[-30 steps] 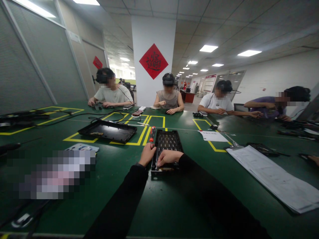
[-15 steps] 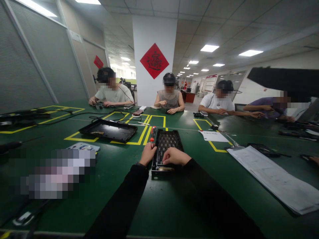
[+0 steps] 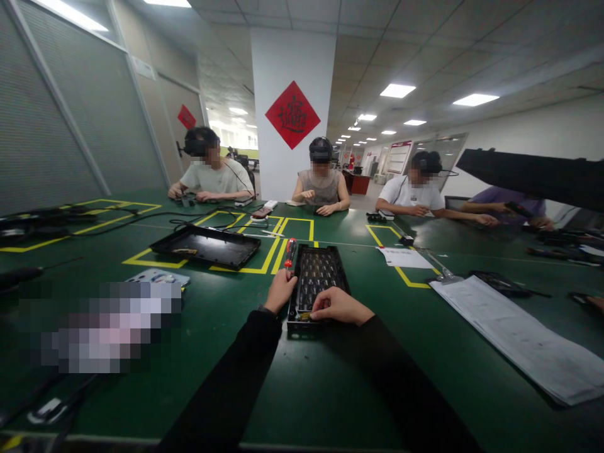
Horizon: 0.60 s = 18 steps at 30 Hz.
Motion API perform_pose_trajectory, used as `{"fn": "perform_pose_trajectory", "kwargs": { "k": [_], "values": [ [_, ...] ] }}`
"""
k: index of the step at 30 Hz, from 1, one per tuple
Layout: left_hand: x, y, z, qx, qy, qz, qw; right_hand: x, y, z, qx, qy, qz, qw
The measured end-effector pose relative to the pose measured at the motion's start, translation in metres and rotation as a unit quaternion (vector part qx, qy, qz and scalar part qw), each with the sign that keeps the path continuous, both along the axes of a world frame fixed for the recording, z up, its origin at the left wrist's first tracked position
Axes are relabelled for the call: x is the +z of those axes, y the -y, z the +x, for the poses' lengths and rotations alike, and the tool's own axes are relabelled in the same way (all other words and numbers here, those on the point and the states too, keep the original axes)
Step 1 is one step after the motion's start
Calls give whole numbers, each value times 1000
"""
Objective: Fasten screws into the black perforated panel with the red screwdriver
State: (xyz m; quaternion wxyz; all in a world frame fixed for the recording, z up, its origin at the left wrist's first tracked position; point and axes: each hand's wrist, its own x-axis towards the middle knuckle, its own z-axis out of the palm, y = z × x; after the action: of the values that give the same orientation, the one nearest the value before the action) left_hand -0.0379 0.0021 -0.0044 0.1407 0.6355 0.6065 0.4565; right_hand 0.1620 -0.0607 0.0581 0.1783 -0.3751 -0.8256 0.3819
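Observation:
In front of me a narrow black plastic case (image 3: 323,272), open at the top, lies on the green table, its floor covered with rows of small metallic shapes. My left hand (image 3: 282,292) is closed at the case's left rim, thumb against the edge. A red and black screwdriver (image 3: 290,251) points away from me just beyond that hand; whether the fingers touch it is hidden. My right hand (image 3: 340,306) reaches over the near right corner. Its thumb and fingers are pinched at a small brass-coloured part (image 3: 305,316) in the case's near end.
A larger black shallow cover (image 3: 207,245) lies at the back left. Papers on a clipboard (image 3: 514,340) lie to the right, and a small paper sheet (image 3: 406,258) beyond. Cables (image 3: 141,217) cross the left side. Several people sit across the table; one holds up a dark panel (image 3: 533,179).
My right hand has moved slightly nearer me and to the right, its fingertips now on the brass-coloured part. My left hand is unmoved. The dark panel at far right has shifted lower.

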Motion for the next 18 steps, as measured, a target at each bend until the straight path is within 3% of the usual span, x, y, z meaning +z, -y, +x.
{"fn": "perform_pose_trajectory", "kwargs": {
  "k": [3,10,18],
  "values": [
    [-2,0,-1,-8,3,3,1000,-2,4,1,6,-20,-8,1000],
    [-3,0,0,-13,11,1,1000,-1,9,5,32,-8,81,996],
    [-2,1,0,-14,16,4,1000,1,11,5,32,-8,93,995]
  ]
}}
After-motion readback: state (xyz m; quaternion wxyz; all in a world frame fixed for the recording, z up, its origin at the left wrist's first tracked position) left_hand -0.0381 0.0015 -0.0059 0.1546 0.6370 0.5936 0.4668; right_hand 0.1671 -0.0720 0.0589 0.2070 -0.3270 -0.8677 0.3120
